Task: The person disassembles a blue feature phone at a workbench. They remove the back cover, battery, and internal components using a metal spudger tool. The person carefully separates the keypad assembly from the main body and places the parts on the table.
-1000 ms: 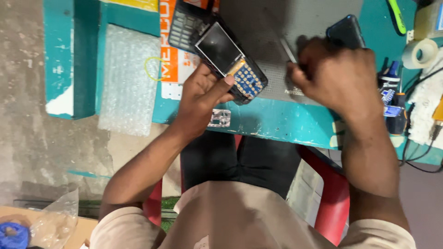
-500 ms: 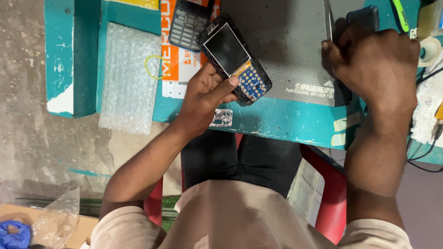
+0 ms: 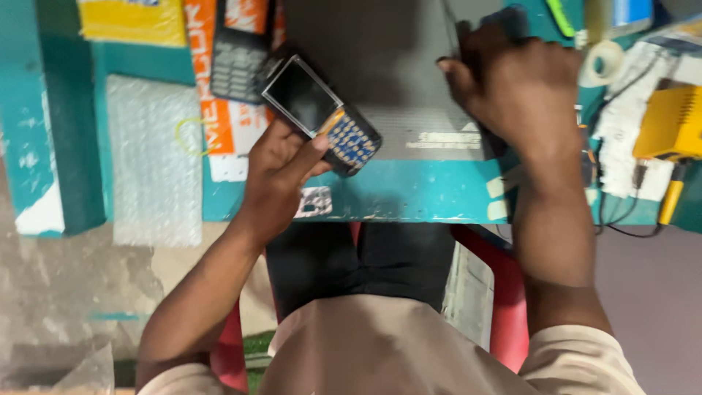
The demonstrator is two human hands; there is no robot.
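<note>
Your left hand (image 3: 281,164) grips a keypad phone (image 3: 322,115) tilted over the near edge of the teal table (image 3: 409,192). Your right hand (image 3: 523,91) is curled over the grey mat (image 3: 387,80), farther right, near a tape roll (image 3: 601,64).

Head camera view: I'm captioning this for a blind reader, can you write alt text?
Seen from above, a seated person's left hand holds a keypad phone with a dark screen and blue keys over a teal workbench. The right hand is closed around a thin tool above a grey mat. Bubble wrap lies at the left.
</note>
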